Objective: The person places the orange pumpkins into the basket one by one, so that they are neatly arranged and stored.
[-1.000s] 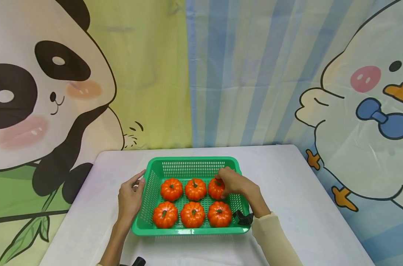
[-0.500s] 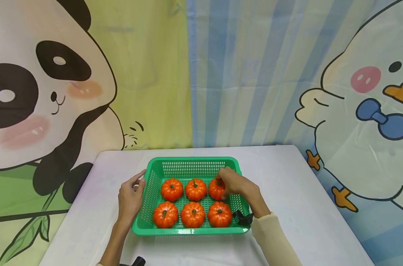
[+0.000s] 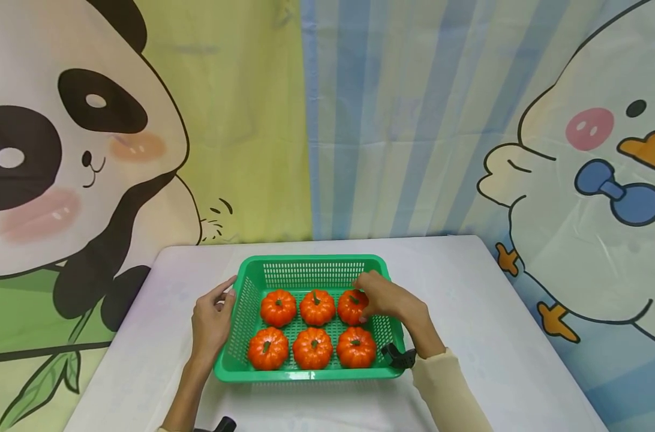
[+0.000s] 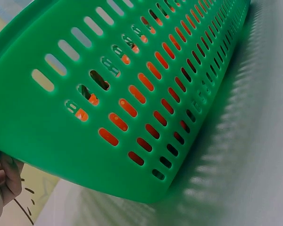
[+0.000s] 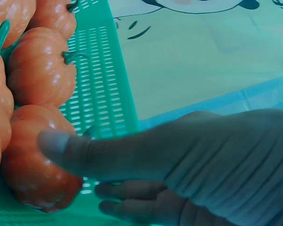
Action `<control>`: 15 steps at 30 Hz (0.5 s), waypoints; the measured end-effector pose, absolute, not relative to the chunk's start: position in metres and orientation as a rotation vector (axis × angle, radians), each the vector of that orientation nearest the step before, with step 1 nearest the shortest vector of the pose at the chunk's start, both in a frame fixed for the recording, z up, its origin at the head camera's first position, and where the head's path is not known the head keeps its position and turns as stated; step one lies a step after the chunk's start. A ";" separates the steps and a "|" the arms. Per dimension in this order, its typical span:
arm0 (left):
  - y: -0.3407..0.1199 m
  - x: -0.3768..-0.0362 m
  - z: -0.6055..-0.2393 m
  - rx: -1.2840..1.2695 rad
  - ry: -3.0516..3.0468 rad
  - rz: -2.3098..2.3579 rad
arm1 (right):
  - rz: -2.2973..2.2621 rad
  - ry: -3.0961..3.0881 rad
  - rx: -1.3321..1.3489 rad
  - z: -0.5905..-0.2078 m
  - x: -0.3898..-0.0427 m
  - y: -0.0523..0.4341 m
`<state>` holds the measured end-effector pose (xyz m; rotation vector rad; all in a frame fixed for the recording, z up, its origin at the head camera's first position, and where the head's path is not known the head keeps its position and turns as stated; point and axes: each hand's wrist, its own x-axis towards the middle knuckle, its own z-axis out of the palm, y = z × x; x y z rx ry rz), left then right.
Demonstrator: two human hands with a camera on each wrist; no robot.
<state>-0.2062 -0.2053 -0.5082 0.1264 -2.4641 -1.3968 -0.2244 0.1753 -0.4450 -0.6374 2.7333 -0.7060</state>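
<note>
Several small orange toy pumpkins (image 3: pixel 313 348) with green stems lie in two rows in a green plastic basket (image 3: pixel 306 377). My left hand (image 3: pixel 211 324) holds the basket's left rim; in the left wrist view, its curled fingers (image 4: pixel 10 181) show at the rim. My right hand (image 3: pixel 389 298) is inside the basket at the back-right pumpkin (image 3: pixel 350 308). In the right wrist view, the thumb (image 5: pixel 61 146) overlaps that pumpkin, while the other fingers (image 5: pixel 132 200) stretch out beside it with a small gap.
The basket stands on a white-covered table (image 3: pixel 451 288). Behind it hangs a cloth backdrop (image 3: pixel 381 120) with a panda and a white bird. A black wrist strap (image 3: pixel 399 356) on the right wrist overlaps the basket's front-right corner.
My right hand has shifted slightly right, showing a little more of the back-right pumpkin between thumb and fingers. The left hand, basket and pumpkins stay in place.
</note>
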 end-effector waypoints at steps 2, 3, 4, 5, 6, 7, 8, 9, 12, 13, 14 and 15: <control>-0.205 -0.208 -0.510 0.126 -2.459 -1.388 | -0.732 2.753 -0.633 -0.440 -0.220 0.179; -0.205 -0.209 -0.511 0.127 -2.459 -1.387 | -0.750 2.762 -0.634 -0.437 -0.217 0.181; -0.205 -0.209 -0.512 0.130 -2.463 -1.388 | -0.765 2.770 -0.649 -0.434 -0.214 0.184; -0.204 -0.210 -0.513 0.132 -2.469 -1.386 | -0.789 2.777 -0.647 -0.431 -0.211 0.187; -0.204 -0.211 -0.514 0.135 -2.478 -1.381 | -0.809 2.787 -0.652 -0.428 -0.207 0.190; -0.203 -0.210 -0.516 0.139 -2.490 -1.372 | -0.832 2.795 -0.664 -0.426 -0.204 0.194; -0.202 -0.210 -0.517 0.139 -2.497 -1.361 | -0.859 2.807 -0.672 -0.425 -0.200 0.198; -0.201 -0.210 -0.518 0.138 -2.507 -1.346 | -0.885 2.823 -0.683 -0.423 -0.197 0.202; -0.202 -0.208 -0.515 0.126 -2.544 -1.283 | -0.991 2.870 -0.691 -0.424 -0.189 0.213; -0.204 -0.208 -0.513 0.120 -2.562 -1.270 | -1.018 2.887 -0.692 -0.426 -0.187 0.217; -0.206 -0.208 -0.511 0.114 -2.581 -1.262 | -1.040 2.903 -0.679 -0.428 -0.185 0.220; -0.209 -0.207 -0.508 0.104 -2.605 -1.258 | -1.060 2.918 -0.662 -0.430 -0.184 0.223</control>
